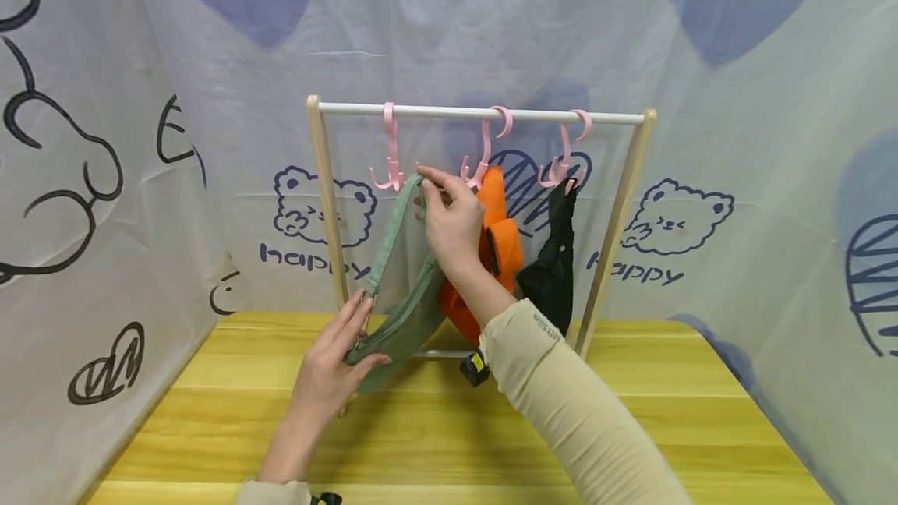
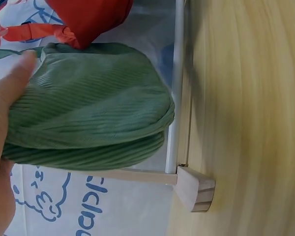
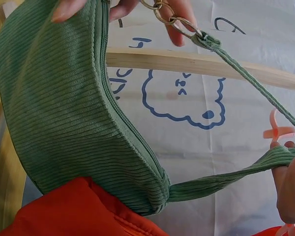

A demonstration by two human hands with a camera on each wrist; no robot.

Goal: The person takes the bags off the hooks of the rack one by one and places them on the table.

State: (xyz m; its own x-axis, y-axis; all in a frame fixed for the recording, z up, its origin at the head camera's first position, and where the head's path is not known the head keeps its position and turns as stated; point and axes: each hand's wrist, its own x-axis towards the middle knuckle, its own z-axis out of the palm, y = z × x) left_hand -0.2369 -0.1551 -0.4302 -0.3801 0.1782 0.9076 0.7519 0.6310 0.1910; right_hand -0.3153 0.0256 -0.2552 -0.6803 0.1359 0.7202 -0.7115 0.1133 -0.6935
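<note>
A green corduroy shoulder bag (image 1: 414,333) hangs tilted between my hands in front of a rack. High on its strap (image 1: 393,236), my right hand (image 1: 452,220) pinches the loop between thumb and fingers, close beside the lower prongs of the left pink hook (image 1: 391,146). My left hand (image 1: 330,369) holds the bag's lower left end, near the metal rings (image 3: 174,18) that join the strap. Ribbed fabric and a long zipper (image 3: 105,83) show in the right wrist view. In the left wrist view, the thumb (image 2: 19,78) lies over the bag's edge.
The rack has a white top bar (image 1: 449,111) and wooden side posts (image 1: 617,232). An orange bag (image 1: 501,244) hangs from the middle pink hook (image 1: 484,150), a black bag (image 1: 557,271) from the right hook (image 1: 563,150). Beneath is a wooden table (image 1: 435,443); patterned cloth (image 1: 449,22) surrounds it.
</note>
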